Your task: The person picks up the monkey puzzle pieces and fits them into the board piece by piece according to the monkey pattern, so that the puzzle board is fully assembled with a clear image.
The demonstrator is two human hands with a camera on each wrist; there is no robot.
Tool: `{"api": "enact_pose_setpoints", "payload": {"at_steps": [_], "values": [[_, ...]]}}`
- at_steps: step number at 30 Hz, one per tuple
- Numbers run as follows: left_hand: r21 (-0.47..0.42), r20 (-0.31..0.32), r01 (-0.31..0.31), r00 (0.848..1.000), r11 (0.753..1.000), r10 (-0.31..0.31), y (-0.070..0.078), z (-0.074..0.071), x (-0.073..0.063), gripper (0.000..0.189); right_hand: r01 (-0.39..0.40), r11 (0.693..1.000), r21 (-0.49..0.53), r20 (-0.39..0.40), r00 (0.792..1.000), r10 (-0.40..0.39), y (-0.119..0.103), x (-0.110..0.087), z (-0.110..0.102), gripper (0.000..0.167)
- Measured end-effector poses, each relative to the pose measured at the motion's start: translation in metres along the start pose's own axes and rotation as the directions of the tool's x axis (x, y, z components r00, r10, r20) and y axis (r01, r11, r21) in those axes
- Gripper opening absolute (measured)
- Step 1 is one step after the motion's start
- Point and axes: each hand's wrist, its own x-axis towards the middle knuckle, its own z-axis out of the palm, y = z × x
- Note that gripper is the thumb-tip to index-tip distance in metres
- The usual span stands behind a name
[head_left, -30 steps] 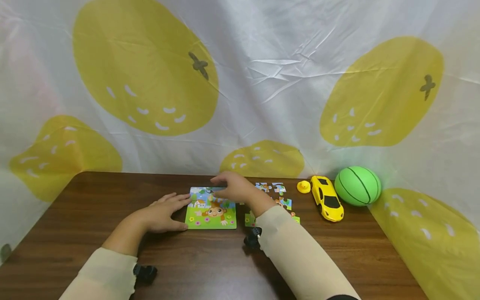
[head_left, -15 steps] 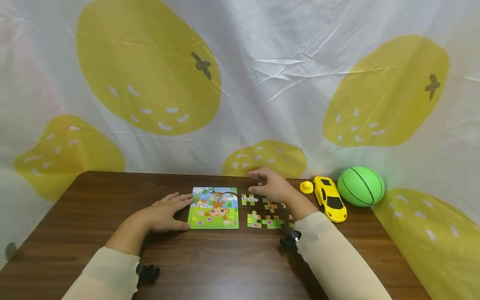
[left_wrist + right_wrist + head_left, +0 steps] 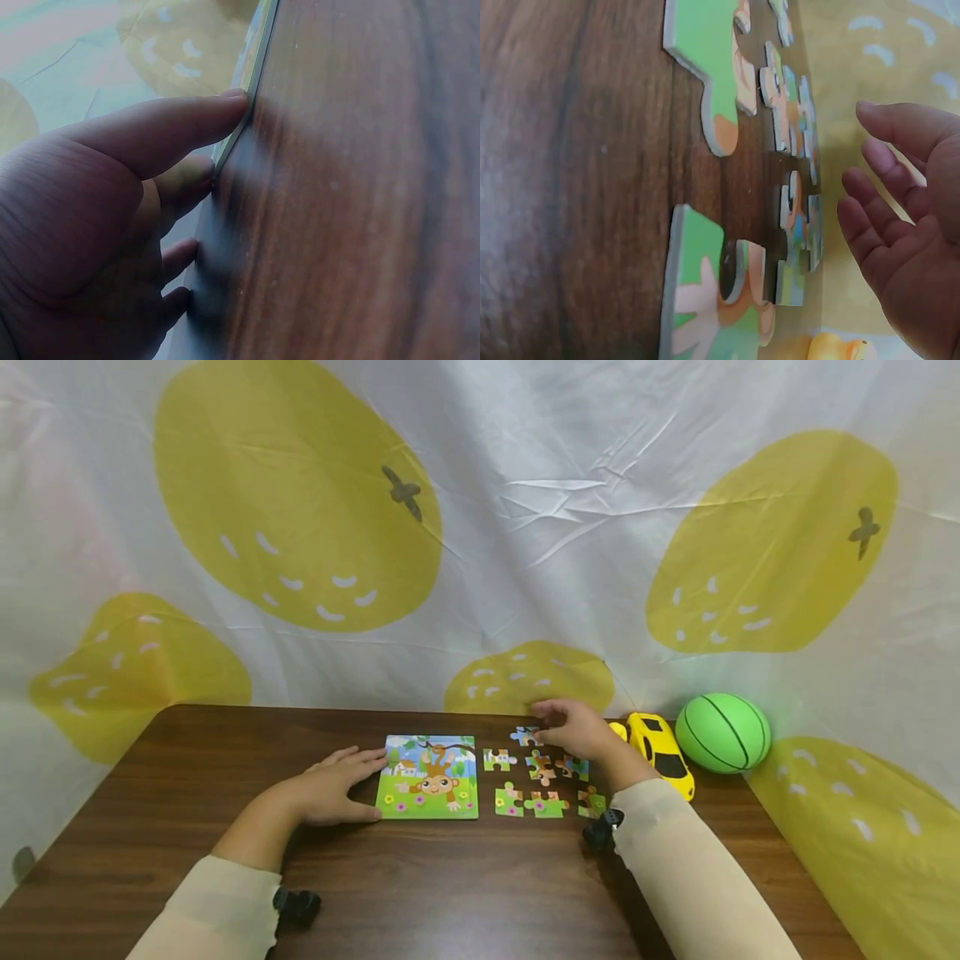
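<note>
A square monkey puzzle board (image 3: 427,789) lies flat on the table. Against its left edge rests my left hand (image 3: 326,787); in the left wrist view the thumb (image 3: 202,120) and a finger touch the board's rim. Right of the board, several loose jigsaw pieces (image 3: 546,806) are spread out in rough rows. My right hand (image 3: 581,733) hovers over the back right of them, its thumb overlapping a blue back-row piece (image 3: 525,736) in the head view. The right wrist view shows its fingers loosely bent with nothing between them, above a green piece (image 3: 694,251).
A yellow toy car (image 3: 663,760) and a green ball (image 3: 722,732) stand at the right back of the brown table (image 3: 450,885). Partly behind the right hand is a small yellow duck (image 3: 832,348). A fruit-print cloth (image 3: 525,585) hangs along the table's back.
My right hand has moved right, from over the board to the back right of the loose pieces, uncovering most of them. The left hand has stayed at the board's edge.
</note>
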Motion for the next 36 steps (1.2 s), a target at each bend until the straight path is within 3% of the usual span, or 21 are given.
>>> {"api": "enact_pose_setpoints", "payload": {"at_steps": [11, 16, 24, 29, 36], "values": [[-0.010, -0.019, -0.039, 0.999, 0.999, 0.039, 0.000, -0.001, -0.004, 0.096, -0.024, 1.000, 0.012, 0.102, 0.994, 0.023, 0.005, 0.012, 0.002, 0.047], [-0.014, -0.010, -0.028, 1.000, 0.999, 0.028, 0.000, -0.001, -0.002, 0.095, -0.044, 0.999, -0.007, 0.138, 0.989, 0.044, 0.006, 0.015, 0.001, 0.046], [-0.007, -0.002, -0.002, 1.000, 1.000, 0.002, 0.007, -0.005, -0.003, 0.093, -0.049, 0.997, -0.053, 0.144, 0.988, 0.056, 0.004, 0.018, 0.002, 0.044], [0.005, -0.006, 0.000, 1.000, 1.000, 0.000, 0.004, -0.002, -0.002, 0.092, -0.084, 0.990, -0.115, 0.131, 0.986, 0.099, -0.001, 0.019, 0.002, 0.042], [0.001, -0.008, -0.006, 1.000, 1.000, 0.006, 0.005, -0.001, -0.003, 0.092, -0.072, 0.983, -0.168, 0.143, 0.985, 0.096, -0.005, 0.018, 0.003, 0.044]]}}
